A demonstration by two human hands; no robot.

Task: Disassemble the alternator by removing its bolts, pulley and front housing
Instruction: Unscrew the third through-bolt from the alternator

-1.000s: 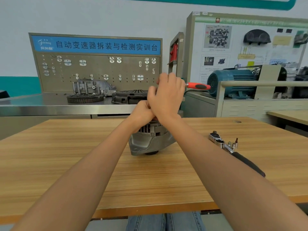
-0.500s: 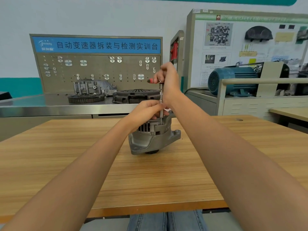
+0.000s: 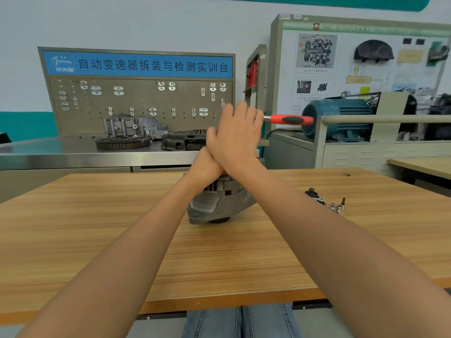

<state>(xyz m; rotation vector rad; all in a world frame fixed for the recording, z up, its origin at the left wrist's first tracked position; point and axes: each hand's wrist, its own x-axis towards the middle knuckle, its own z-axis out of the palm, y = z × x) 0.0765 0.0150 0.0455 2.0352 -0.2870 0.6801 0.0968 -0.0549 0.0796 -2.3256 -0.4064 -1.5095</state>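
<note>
The grey alternator [image 3: 219, 203] stands pulley-down in the middle of the wooden table [image 3: 97, 228]. My left hand [image 3: 205, 167] sits on its top with fingers curled round the extension bar, which my right hand mostly hides. My right hand [image 3: 236, 140] is just above it and grips the head end of a ratchet wrench. The wrench's red handle [image 3: 290, 120] sticks out level to the right. The bolt and socket are hidden behind my hands.
A second ratchet [image 3: 313, 193] and several small sockets [image 3: 338, 207] lie on the table to the right of the alternator. Behind the table, a steel bench carries a gear ring [image 3: 122, 142] and a clutch cover [image 3: 183, 140]. A blue motor [image 3: 339, 118] stands at the back right.
The ratchet handle has swung from pointing left to pointing right. My right hand has dropped lower and now covers the extension bar. My left hand stays on the alternator's top.
</note>
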